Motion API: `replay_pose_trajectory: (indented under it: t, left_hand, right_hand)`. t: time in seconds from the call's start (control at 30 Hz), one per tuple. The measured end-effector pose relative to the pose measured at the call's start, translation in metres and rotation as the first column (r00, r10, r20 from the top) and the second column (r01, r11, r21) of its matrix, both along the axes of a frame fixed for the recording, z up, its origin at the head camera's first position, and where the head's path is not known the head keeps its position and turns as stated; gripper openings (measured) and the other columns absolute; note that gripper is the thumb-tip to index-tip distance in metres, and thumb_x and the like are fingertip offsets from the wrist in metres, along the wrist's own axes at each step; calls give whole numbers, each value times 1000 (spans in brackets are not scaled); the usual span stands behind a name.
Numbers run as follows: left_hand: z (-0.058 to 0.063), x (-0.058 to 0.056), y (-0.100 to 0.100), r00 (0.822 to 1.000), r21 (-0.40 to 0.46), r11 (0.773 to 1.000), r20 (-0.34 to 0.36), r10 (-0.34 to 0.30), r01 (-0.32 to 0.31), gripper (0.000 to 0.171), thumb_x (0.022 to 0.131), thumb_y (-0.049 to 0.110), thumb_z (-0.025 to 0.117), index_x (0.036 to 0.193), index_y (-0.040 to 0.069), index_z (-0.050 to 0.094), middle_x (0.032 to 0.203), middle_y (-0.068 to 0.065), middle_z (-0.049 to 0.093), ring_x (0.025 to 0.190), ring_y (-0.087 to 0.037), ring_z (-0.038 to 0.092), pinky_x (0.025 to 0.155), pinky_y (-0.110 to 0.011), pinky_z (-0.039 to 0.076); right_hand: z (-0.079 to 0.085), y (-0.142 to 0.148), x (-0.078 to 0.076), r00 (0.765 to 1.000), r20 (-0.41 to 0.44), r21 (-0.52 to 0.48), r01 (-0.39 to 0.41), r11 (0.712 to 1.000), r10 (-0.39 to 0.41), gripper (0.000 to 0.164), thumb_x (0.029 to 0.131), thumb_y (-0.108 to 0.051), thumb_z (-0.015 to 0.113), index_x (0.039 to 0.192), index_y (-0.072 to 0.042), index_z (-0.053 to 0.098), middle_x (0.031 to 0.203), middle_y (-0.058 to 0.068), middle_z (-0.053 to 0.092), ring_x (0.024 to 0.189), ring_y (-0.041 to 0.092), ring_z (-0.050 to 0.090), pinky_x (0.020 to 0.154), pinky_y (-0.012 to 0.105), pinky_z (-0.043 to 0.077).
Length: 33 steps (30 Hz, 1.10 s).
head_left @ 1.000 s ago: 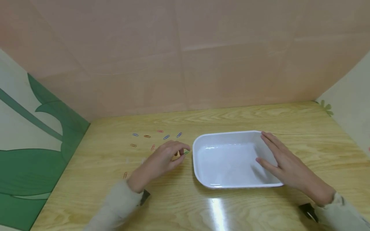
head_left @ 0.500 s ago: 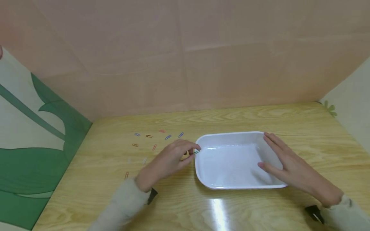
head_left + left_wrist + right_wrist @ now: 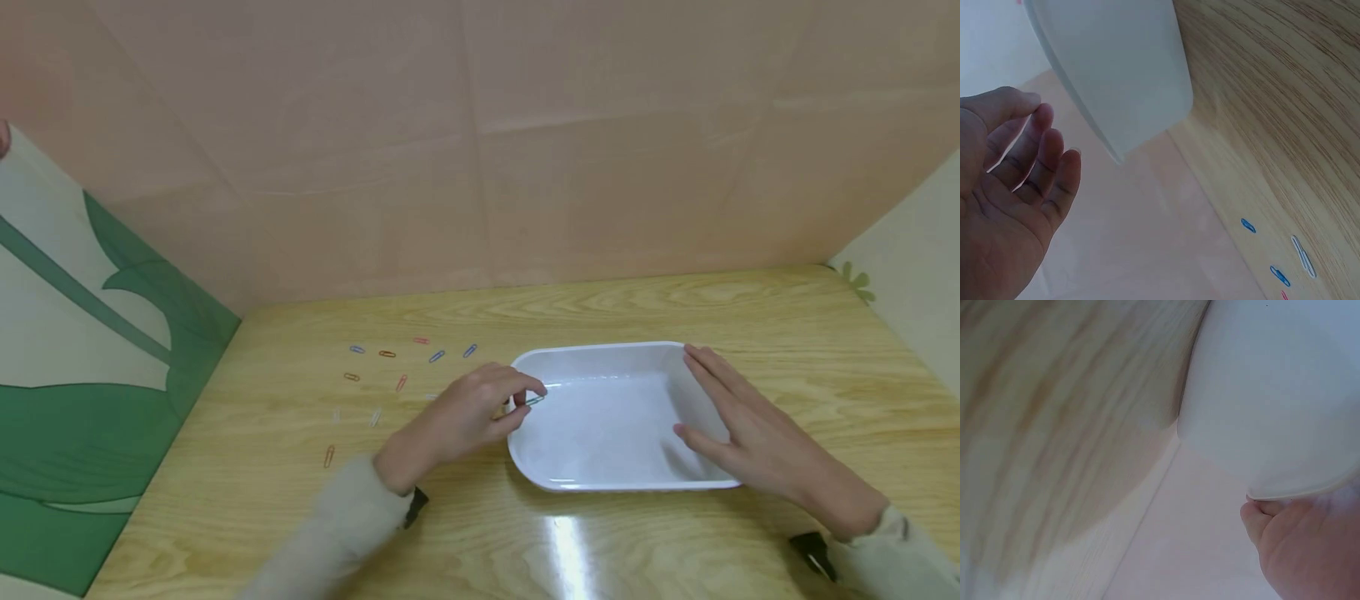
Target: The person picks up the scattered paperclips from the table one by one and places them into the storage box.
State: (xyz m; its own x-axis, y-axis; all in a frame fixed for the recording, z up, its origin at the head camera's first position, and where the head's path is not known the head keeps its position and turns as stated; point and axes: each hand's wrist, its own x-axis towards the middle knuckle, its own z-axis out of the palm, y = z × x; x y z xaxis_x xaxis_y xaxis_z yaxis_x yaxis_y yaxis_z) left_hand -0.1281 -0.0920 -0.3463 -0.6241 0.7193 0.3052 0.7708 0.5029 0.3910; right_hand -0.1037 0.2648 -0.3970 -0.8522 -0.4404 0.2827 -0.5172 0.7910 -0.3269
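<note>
My left hand [image 3: 467, 417] pinches a green paper clip [image 3: 535, 401] between thumb and index finger. In the head view, clip and fingertips are above the left inside of a white rectangular tray [image 3: 607, 442]. The left wrist view shows that hand [image 3: 1016, 194] beside the tray's outer wall [image 3: 1116, 69], thumb and index tips together; the clip is hidden there. At the tray's right end lies my right hand [image 3: 765, 437], straight fingers along the rim and thumb reaching over the inside. From the right wrist, its fingers [image 3: 1254, 522] show right at the rim.
Left of the tray, several loose paper clips lie spread on the wooden table [image 3: 247, 500], among them a blue clip [image 3: 470, 350], a pink clip [image 3: 402, 382], a white clip [image 3: 375, 417] and an orange clip [image 3: 329, 456]. A pinkish wall covering [image 3: 480, 167] rises behind the table.
My left hand has carried the green paper clip rightward, from beside the tray across its left rim to over the inside. The right hand keeps its place on the tray.
</note>
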Motion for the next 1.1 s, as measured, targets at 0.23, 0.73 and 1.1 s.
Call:
replay_pose_trajectory:
  t: [0.23, 0.73, 1.1]
  left_hand:
    - [-2, -2, 8, 999, -7, 1000, -27, -16, 16, 22, 91, 4, 67, 112, 10, 71, 89, 3, 69, 83, -12, 60, 70, -15, 46]
    - [-8, -9, 22, 999, -74, 997, 3, -39, 39, 22, 95, 8, 64, 116, 12, 69, 92, 4, 70, 85, -11, 62, 87, -22, 50]
    - [-15, -9, 35, 999, -127, 991, 33, -39, 43, 21, 96, 10, 62, 115, 14, 71, 93, 4, 70, 85, -11, 59, 74, -14, 45]
  right_hand:
    - [0, 0, 1, 1000, 7, -6, -1, 1000, 1, 92, 91, -31, 70, 158, -4, 14, 165, 18, 14, 154, 33, 12, 115, 9, -7]
    - [2, -1, 1, 999, 48, -3, 20, 1000, -19, 92, 92, -35, 68, 159, -4, 12, 166, 17, 13, 154, 34, 12, 118, 13, -7]
    - [3, -2, 1, 997, 75, 5, 33, 999, -33, 92, 93, -37, 67, 159, -5, 11, 166, 17, 12, 154, 32, 11, 117, 11, -8]
